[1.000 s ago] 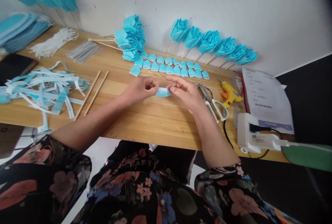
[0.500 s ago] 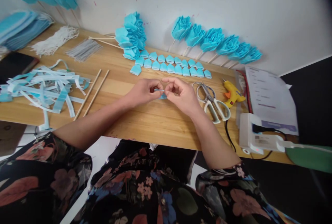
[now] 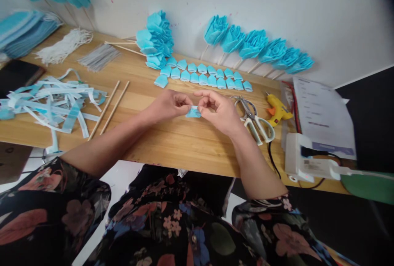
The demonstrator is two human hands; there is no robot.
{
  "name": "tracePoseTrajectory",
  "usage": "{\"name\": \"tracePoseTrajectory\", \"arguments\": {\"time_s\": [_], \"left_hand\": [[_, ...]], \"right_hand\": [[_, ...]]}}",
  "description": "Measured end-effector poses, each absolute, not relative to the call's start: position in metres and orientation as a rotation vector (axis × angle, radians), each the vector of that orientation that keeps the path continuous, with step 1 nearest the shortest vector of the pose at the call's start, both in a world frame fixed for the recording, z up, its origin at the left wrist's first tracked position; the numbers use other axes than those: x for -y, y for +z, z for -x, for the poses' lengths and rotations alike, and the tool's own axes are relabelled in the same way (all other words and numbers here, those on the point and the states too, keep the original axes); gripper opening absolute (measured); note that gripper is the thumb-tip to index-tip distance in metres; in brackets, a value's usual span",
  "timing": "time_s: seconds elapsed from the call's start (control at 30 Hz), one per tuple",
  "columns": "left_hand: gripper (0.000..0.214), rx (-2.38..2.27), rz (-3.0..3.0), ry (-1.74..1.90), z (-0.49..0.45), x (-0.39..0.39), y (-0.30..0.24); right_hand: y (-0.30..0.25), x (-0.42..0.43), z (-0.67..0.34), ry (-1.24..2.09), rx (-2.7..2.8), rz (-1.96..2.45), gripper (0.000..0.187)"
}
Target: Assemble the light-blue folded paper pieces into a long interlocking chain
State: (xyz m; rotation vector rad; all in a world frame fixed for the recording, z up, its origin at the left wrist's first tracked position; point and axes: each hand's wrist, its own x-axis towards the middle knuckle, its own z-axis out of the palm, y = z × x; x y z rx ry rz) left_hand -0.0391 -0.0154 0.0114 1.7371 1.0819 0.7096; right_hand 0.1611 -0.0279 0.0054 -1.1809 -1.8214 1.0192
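Observation:
My left hand [image 3: 168, 105] and my right hand [image 3: 217, 110] meet over the middle of the wooden table [image 3: 172, 143]. Both pinch a small light-blue folded paper piece [image 3: 193, 113] between their fingertips, just above the tabletop. Behind the hands lie two rows of several similar folded blue petals [image 3: 203, 77]. White-handled scissors [image 3: 255, 120] lie just right of my right hand.
Blue paper flowers on sticks [image 3: 258, 48] lean on the wall, and another bunch [image 3: 155, 38] lies at the back. A yellow glue gun [image 3: 277, 108], a white power strip [image 3: 303, 161] and papers [image 3: 321, 114] sit at the right. Paper strips [image 3: 52, 102] and two wooden sticks [image 3: 111, 108] lie left.
The blue piece was stretched flat between my hands a second ago. My fingers then closed together over it, and now it shows again as a smaller folded shape.

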Motion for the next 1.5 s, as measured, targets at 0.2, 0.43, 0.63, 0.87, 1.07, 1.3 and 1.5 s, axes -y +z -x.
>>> {"name": "tracePoseTrajectory", "arguments": {"time_s": [0.2,0.43,0.63,0.87,1.07,1.3,1.5], "left_hand": [[0.014,-1.065,-1.726,0.737,0.0423,0.0121,0.0105],[0.011,-1.046,-1.735,0.746,0.0426,0.0113,0.0095],[0.014,-1.033,-1.717,0.741,0.0451,0.0102,0.0049],[0.018,-0.977,-1.66,0.755,0.0444,0.0096,0.0084],[0.014,-0.972,-1.696,0.784,0.0424,0.0102,0.0054],[0.01,-1.026,-1.666,0.812,0.0415,0.0099,0.0052],[0.014,-1.022,-1.698,0.759,0.0396,0.0132,0.0094]], "right_hand": [[0.0049,0.0258,-0.1648,1.026,1.811,1.146,0.038],[0.003,0.025,-0.1648,1.034,1.801,1.166,0.038],[-0.001,0.0223,-0.1677,1.064,1.758,1.172,0.039],[-0.0017,0.0215,-0.1682,1.066,1.723,1.175,0.042],[-0.0009,0.0235,-0.1661,1.092,1.774,1.159,0.042],[0.0018,0.0239,-0.1681,1.133,1.75,1.154,0.041],[-0.0033,0.0245,-0.163,1.064,1.752,1.184,0.036]]}}
